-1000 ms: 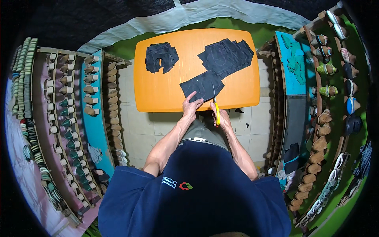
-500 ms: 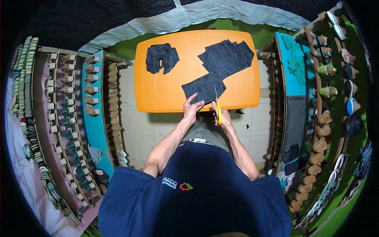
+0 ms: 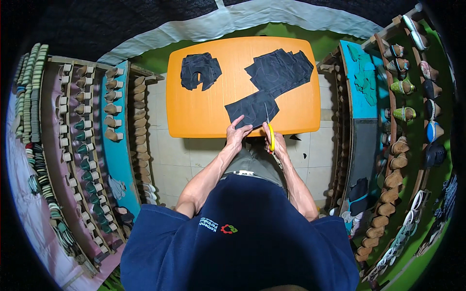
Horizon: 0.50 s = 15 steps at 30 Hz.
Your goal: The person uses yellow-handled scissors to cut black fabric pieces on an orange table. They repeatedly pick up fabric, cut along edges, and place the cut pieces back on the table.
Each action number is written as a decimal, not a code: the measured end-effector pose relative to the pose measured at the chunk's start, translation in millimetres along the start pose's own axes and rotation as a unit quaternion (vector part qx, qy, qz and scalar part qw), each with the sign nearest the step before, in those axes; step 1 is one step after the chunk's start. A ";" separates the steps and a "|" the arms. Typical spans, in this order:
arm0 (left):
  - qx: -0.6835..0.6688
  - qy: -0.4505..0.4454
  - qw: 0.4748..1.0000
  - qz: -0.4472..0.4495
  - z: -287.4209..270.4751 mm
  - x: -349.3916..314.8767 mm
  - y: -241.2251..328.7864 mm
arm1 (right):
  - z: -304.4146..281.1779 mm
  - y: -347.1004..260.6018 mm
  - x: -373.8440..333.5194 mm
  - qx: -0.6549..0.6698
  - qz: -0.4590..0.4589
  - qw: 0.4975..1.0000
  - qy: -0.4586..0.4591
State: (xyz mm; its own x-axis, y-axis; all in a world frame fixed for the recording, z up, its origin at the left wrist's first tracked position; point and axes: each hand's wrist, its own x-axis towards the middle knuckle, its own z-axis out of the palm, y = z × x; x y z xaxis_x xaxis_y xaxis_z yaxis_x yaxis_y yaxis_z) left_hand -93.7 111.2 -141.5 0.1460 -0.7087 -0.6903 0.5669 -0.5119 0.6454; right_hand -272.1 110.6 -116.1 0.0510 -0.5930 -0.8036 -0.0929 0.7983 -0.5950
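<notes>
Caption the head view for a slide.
Right hand cuts a dark fabric sheet with yellow scissors on an orange table; left hand steadies it.

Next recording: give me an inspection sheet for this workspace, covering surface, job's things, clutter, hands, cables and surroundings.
Surface: orange table, rounded corners, standing on a pale tiled floor.
Job's things: dark fabric sheet at the near edge; yellow-handled scissors with blades on it.
Clutter: stack of dark fabric sheets at far right; pile of cut dark pieces at far left; small dark scraps on the floor.
Hands: left hand presses on the sheet's near edge; right hand grips the scissors.
Cables: nothing seen.
Surroundings: racks of shoe lasts on the left; shelves of shoes on the right.
</notes>
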 end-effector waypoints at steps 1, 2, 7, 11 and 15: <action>-0.001 0.000 1.000 -0.002 -1.4 1.5 0.4 | -0.3 -0.5 -1.2 -0.002 -0.003 1.000 0.004; -0.002 0.000 1.000 -0.004 -3.2 3.1 1.1 | 0.0 -0.7 -2.4 -0.004 -0.007 1.000 0.008; -0.105 0.084 0.989 0.068 -21.7 18.7 0.3 | 7.9 1.2 -16.8 0.040 0.005 0.999 -0.006; -0.207 0.016 0.978 -0.037 -4.1 7.3 -13.2 | 10.7 -0.3 -36.3 0.065 0.015 0.997 -0.035; -0.263 -0.002 0.964 -0.021 25.5 2.3 -11.8 | 5.8 1.6 -52.1 0.068 0.002 0.996 -0.050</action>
State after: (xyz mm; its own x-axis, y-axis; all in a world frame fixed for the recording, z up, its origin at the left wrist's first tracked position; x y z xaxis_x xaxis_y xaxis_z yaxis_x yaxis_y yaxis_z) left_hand -120.8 103.2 -142.4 0.1101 -0.6953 -0.7102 0.9058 -0.2239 0.3597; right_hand -269.1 143.4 -75.3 0.1507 -0.5819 -0.7992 0.0424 0.8115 -0.5829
